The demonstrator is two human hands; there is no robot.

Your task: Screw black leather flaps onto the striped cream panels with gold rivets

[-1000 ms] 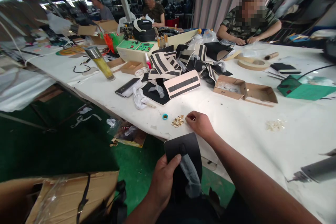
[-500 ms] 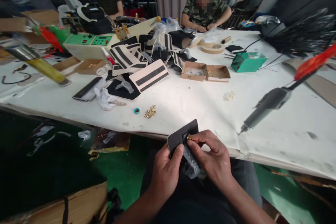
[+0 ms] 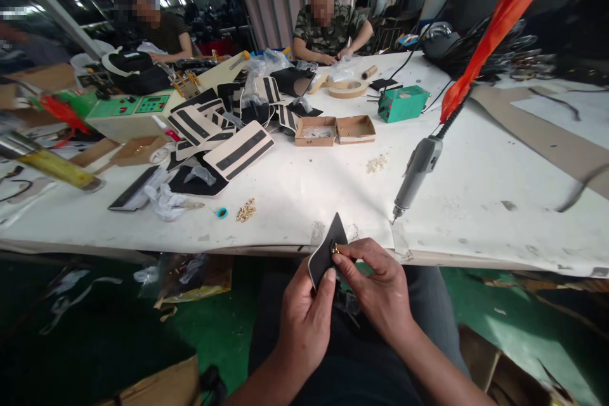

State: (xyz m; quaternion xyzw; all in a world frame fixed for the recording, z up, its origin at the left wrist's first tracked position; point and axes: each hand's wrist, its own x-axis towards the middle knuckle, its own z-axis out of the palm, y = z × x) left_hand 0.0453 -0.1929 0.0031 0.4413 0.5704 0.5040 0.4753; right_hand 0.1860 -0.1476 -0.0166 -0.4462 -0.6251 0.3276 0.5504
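Above my lap, by the table's front edge, my left hand (image 3: 307, 314) grips a black leather-like panel (image 3: 324, 252) with a pale edge, thumb on its dark face. My right hand (image 3: 373, 285) pinches a small gold metal fitting (image 3: 335, 248) between thumb and forefinger, against the panel's face. How the fitting meets the panel is hidden by the fingertips. Past my hands on the table lie a pile of similar gold fittings (image 3: 246, 210) and a small blue round container (image 3: 221, 212). A grey electric screwdriver (image 3: 417, 176) hangs tip down to the right.
Striped cream-and-black panels (image 3: 240, 149) are heaped at the left with plastic wrap. Two small cardboard boxes (image 3: 356, 129), a green box-shaped device (image 3: 403, 103) and tape rolls (image 3: 347, 89) stand farther back. A person (image 3: 328, 25) sits across the table; another is at the far left.
The view has swung to the right, so the table things sit farther left. The panel has turned more edge-on in my left hand, while my right fingers stay on the gold fitting.
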